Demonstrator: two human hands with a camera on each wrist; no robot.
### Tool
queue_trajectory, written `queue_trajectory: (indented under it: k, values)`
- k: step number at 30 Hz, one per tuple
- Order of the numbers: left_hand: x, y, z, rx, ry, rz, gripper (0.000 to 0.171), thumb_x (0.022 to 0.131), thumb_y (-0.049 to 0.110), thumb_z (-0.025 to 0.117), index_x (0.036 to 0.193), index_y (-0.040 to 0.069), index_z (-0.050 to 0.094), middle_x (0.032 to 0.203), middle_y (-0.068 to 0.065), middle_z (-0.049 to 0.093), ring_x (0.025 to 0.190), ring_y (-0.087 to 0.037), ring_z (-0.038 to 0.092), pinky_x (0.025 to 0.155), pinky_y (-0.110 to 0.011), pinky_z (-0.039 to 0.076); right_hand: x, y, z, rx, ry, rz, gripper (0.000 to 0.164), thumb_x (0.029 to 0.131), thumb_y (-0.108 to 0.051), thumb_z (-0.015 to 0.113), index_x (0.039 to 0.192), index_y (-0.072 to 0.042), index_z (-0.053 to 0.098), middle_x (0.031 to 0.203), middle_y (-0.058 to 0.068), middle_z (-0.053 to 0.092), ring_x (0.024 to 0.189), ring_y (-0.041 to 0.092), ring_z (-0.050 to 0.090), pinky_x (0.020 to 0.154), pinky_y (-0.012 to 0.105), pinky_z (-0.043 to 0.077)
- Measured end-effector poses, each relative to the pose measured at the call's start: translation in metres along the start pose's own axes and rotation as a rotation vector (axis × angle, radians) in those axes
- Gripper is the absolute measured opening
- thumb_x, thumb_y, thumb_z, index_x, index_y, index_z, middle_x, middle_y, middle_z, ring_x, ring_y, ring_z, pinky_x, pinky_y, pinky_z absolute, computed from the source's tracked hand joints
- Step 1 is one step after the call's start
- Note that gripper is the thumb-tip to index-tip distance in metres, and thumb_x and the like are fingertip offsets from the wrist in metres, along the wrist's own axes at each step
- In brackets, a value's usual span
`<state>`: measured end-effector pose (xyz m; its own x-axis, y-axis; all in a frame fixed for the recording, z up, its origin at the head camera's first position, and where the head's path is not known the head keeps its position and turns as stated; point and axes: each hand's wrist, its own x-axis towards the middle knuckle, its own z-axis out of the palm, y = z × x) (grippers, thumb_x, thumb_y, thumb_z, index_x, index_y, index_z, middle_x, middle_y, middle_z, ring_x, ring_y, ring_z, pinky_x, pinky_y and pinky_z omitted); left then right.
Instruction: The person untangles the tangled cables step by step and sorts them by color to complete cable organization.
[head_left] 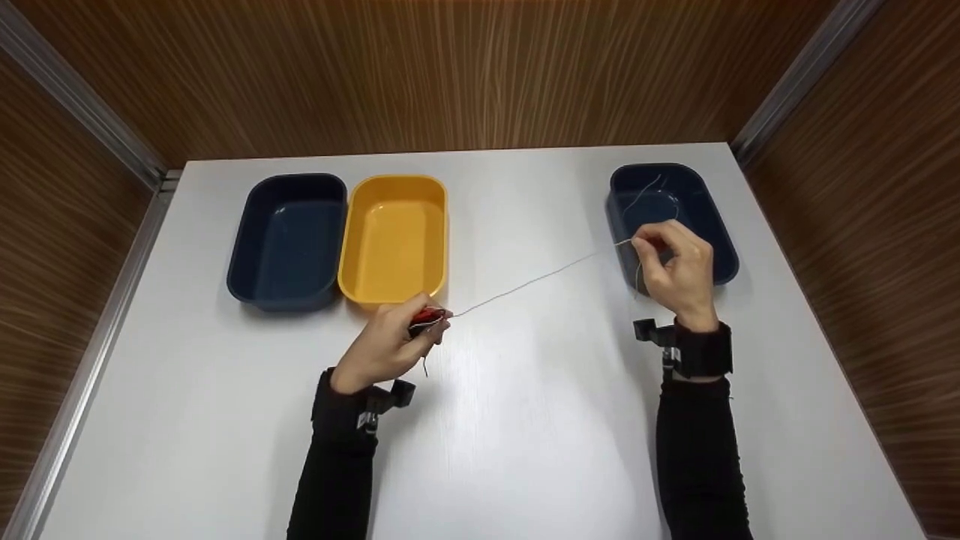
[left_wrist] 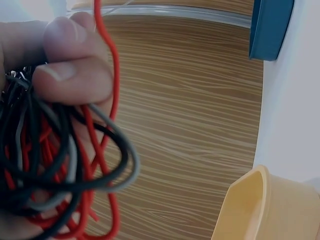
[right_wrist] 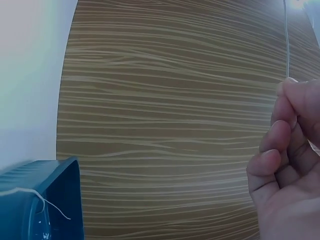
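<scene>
My left hand [head_left: 384, 343] grips a tangled bundle of red, black and grey wires [left_wrist: 75, 186] just below the yellow bin. Loops of it spill past the fingers in the left wrist view. From this bundle a thin pale grey wire [head_left: 525, 285] stretches up to the right, where my right hand [head_left: 681, 270] pinches it between thumb and forefinger. That hand is over the near left part of the right-hand dark blue bin [head_left: 726, 251]. A loose length of pale wire [right_wrist: 31, 190] curves over this bin's rim. Where it ends is not clear.
A second dark blue bin [head_left: 289, 251] stands at the left, side by side with the yellow bin [head_left: 394, 247]. All are on a white table [head_left: 517, 420]. Wood-patterned panels [head_left: 480, 75] rise at its back and both sides.
</scene>
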<state>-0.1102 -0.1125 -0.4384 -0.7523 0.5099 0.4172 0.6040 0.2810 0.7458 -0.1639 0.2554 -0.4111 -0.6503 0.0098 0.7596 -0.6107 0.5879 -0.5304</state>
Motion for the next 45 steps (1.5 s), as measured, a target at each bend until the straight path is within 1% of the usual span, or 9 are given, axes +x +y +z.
queue_trajectory:
  k: [7,13,19,24,27,31,33,39,45]
  values:
    - [-0.002,-0.001,-0.004,0.004,0.012,-0.035,0.011,0.095,0.005,0.064,0.088,0.002,0.056,0.070,-0.004,0.062,0.062,-0.006,0.054,0.058,-0.021,0.048,0.002,-0.002,-0.002,-0.006,0.038,0.041,0.005,0.079,0.016,0.068,0.077,0.012,0.065,0.071,0.025,0.062,0.070,-0.002,0.048,0.070,0.007,0.036]
    - [-0.003,-0.005,-0.004,0.017,0.030,-0.032,0.010,0.096,0.008,0.064,0.090,0.002,0.057,0.071,-0.003,0.063,0.062,-0.006,0.055,0.059,-0.020,0.049,0.004,-0.003,-0.001,-0.041,0.061,0.071,0.005,0.081,0.013,0.068,0.078,0.011,0.065,0.073,0.025,0.062,0.071,-0.002,0.047,0.070,0.008,0.036]
    - [-0.007,-0.009,-0.013,-0.071,0.103,-0.035,0.006,0.095,0.000,0.062,0.090,0.000,0.058,0.068,-0.007,0.063,0.053,-0.008,0.055,0.049,-0.019,0.048,0.003,0.006,-0.009,-0.069,0.167,0.166,0.005,0.085,0.011,0.065,0.082,0.015,0.064,0.077,0.026,0.062,0.071,-0.009,0.046,0.069,0.009,0.036]
    - [-0.009,-0.010,-0.017,-0.090,0.140,-0.055,0.007,0.095,0.000,0.062,0.089,-0.001,0.058,0.069,-0.007,0.063,0.051,-0.010,0.055,0.050,-0.021,0.049,0.001,0.019,-0.015,-0.083,0.221,0.248,0.008,0.087,0.008,0.065,0.085,0.016,0.064,0.079,0.007,0.061,0.070,-0.011,0.046,0.067,0.013,0.038]
    - [-0.007,-0.011,-0.015,-0.060,0.148,-0.060,0.008,0.093,-0.002,0.063,0.088,0.000,0.058,0.069,-0.006,0.063,0.051,-0.009,0.055,0.050,-0.021,0.049,0.001,0.015,-0.013,-0.092,0.237,0.243,0.009,0.087,0.007,0.065,0.084,0.016,0.064,0.078,0.005,0.059,0.070,-0.011,0.046,0.067,0.013,0.037]
    - [-0.005,-0.013,-0.011,-0.030,0.162,-0.062,0.011,0.093,0.000,0.064,0.085,0.002,0.057,0.067,-0.003,0.063,0.051,-0.007,0.053,0.050,-0.021,0.047,0.000,0.014,-0.008,-0.102,0.256,0.199,0.008,0.087,0.007,0.066,0.083,0.015,0.065,0.075,0.022,0.061,0.070,-0.011,0.045,0.068,0.011,0.037]
    - [-0.005,-0.014,-0.010,-0.017,0.163,-0.060,0.013,0.094,0.003,0.064,0.084,0.003,0.057,0.067,-0.003,0.063,0.051,-0.006,0.053,0.050,-0.021,0.046,-0.003,0.023,-0.005,-0.114,0.256,0.178,0.009,0.087,0.004,0.067,0.084,0.012,0.066,0.077,0.025,0.063,0.071,-0.010,0.046,0.068,0.010,0.037]
    - [-0.005,-0.015,-0.008,-0.033,0.147,-0.079,0.012,0.094,0.002,0.064,0.085,0.002,0.057,0.066,-0.008,0.062,0.050,-0.007,0.053,0.049,-0.021,0.045,-0.005,0.031,-0.006,-0.126,0.249,0.144,0.013,0.088,-0.005,0.070,0.084,0.008,0.068,0.077,0.021,0.065,0.071,-0.007,0.048,0.069,0.011,0.038]
    - [-0.004,-0.018,-0.005,-0.040,0.126,-0.075,0.012,0.097,0.007,0.061,0.087,0.003,0.057,0.067,-0.008,0.062,0.049,-0.010,0.055,0.048,-0.020,0.045,-0.008,0.034,-0.019,-0.163,0.306,0.143,0.012,0.087,-0.003,0.069,0.082,0.009,0.067,0.074,0.022,0.063,0.069,-0.004,0.047,0.067,0.010,0.036]
